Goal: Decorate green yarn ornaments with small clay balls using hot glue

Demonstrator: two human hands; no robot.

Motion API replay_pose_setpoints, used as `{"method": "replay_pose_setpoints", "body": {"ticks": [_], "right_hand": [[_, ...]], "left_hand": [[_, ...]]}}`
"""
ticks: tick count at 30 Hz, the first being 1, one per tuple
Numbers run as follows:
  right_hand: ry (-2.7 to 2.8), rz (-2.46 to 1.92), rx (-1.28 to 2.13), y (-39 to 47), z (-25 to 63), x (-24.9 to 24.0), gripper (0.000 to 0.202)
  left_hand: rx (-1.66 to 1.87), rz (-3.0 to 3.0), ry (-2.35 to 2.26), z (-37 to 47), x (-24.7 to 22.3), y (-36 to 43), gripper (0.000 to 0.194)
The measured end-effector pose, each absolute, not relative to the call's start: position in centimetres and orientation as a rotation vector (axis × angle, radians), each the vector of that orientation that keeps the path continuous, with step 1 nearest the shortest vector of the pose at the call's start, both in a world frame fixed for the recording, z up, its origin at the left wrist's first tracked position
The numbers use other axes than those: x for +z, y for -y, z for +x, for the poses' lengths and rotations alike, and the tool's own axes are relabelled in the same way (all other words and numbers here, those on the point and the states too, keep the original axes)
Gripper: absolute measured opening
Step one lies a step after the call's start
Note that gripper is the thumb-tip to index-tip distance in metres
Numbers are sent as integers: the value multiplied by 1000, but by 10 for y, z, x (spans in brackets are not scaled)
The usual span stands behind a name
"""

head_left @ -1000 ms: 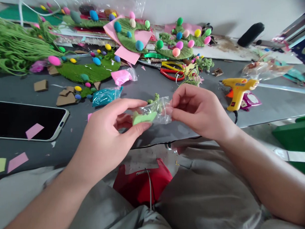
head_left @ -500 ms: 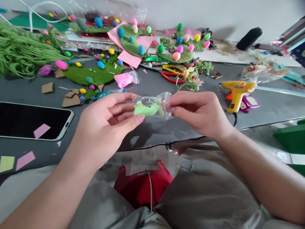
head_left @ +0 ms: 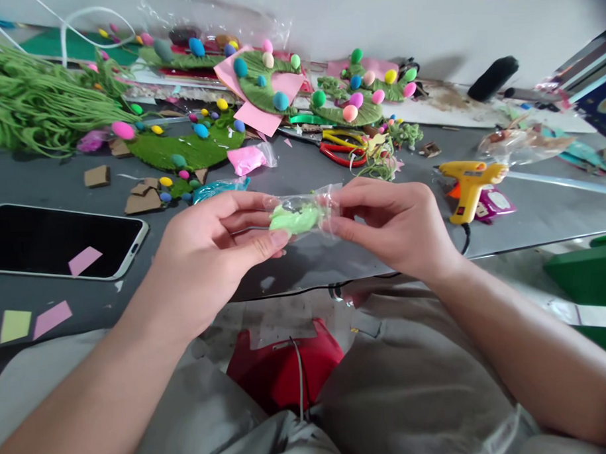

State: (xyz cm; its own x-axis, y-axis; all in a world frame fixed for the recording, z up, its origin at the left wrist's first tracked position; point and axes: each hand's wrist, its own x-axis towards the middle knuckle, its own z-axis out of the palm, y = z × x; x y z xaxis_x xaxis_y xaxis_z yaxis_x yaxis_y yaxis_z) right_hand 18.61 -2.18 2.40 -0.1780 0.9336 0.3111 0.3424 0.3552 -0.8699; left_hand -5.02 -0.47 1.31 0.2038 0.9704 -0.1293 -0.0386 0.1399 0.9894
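A small clear plastic bag [head_left: 302,217] with a soft light green lump, looking like modelling clay, is held up between my hands above the table's front edge. My left hand [head_left: 218,240] pinches its left end, thumb in front and fingers behind. On the other side, my right hand [head_left: 395,220] grips the bag's right end between thumb and fingertips. Behind the bag lie a pink clay packet [head_left: 251,158] and a teal packet [head_left: 219,189]. Whether the bag's right end is sealed, I cannot tell.
A phone [head_left: 59,239] lies at the left. At the right rests a yellow glue gun [head_left: 465,185] beside a purple packet [head_left: 496,204]. Red-handled pliers [head_left: 343,153], green yarn [head_left: 40,97] and a green felt piece [head_left: 181,144] with coloured balls fill the back. Below hangs a red bag [head_left: 288,366].
My right hand has shifted slightly left, its fingertips now further over the bag's right end. The bag has tilted a little, and my left hand has moved slightly right.
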Motion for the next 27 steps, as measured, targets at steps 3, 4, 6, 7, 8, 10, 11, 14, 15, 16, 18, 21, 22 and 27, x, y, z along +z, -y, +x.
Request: {"method": "replay_pose_setpoints", "body": {"ticks": [3, 4, 6, 7, 8, 10, 11, 14, 15, 16, 18, 21, 22, 27], "right_hand": [[1773, -1144, 789, 23, 187, 26, 19], [1790, -1141, 777, 24, 187, 26, 19], [1817, -1148, 753, 25, 186, 26, 20], [1831, -1155, 736, 26, 185, 26, 22], [1845, -1158, 717, 26, 184, 26, 23], [1878, -1161, 680, 26, 181, 25, 24], [1899, -1158, 669, 26, 180, 25, 24], [1955, -1131, 683, 25, 177, 25, 23], [1962, -1121, 698, 24, 176, 24, 23], [1962, -1106, 712, 24, 175, 24, 23], [1950, -1073, 736, 23, 173, 23, 22], [1939, -1039, 778, 23, 171, 22, 21], [1934, -1038, 793, 22, 171, 22, 22], [1872, -1101, 864, 19, 173, 20, 27]], "left_hand": [[982, 1147, -1100, -50, 13, 5, 37], [975, 1149, -1111, -50, 13, 5, 37], [951, 1148, -1120, -49, 13, 6, 36], [936, 1144, -1116, -49, 14, 6, 35], [921, 1139, -1105, -49, 15, 7, 34], [889, 1131, -1081, -49, 17, 7, 33], [876, 1135, -1075, -49, 18, 7, 33], [834, 1146, -1075, -48, 21, 8, 32], [825, 1136, -1069, -47, 21, 8, 32], [819, 1119, -1055, -47, 22, 9, 32], [823, 1063, -1012, -46, 22, 8, 33], [828, 982, -940, -46, 21, 7, 33], [821, 966, -924, -46, 21, 6, 32], [824, 1042, -1008, -48, 21, 3, 27]]}}
